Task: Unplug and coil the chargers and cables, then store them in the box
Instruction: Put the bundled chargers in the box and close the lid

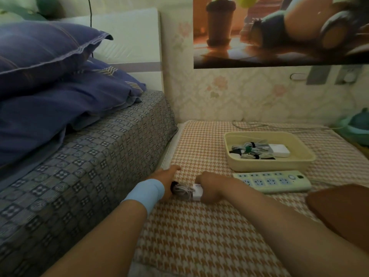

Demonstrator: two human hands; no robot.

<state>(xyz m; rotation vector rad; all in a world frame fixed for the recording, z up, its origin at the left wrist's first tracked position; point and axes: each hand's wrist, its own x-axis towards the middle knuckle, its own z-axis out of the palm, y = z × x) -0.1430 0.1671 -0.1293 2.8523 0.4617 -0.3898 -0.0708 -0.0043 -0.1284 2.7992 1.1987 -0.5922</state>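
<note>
A white charger [196,192] with its coiled white cable [182,191] and a black strap lies on the houndstooth cloth between my hands. My right hand [211,185] grips the charger block from the right. My left hand [166,176], with a blue wristband, holds the coiled cable end, one finger pointing forward. The cream box [299,156] stands behind and to the right, holding several bundled white cables and a white charger [279,150]. A pale green power strip [273,181] with empty sockets lies in front of the box.
A bed [89,166] with a patterned sheet and blue pillows rises on the left. A white cord [259,124] runs along the wall behind the box. A brown cushion [339,212] sits at the right edge. A teal object [357,124] sits at far right.
</note>
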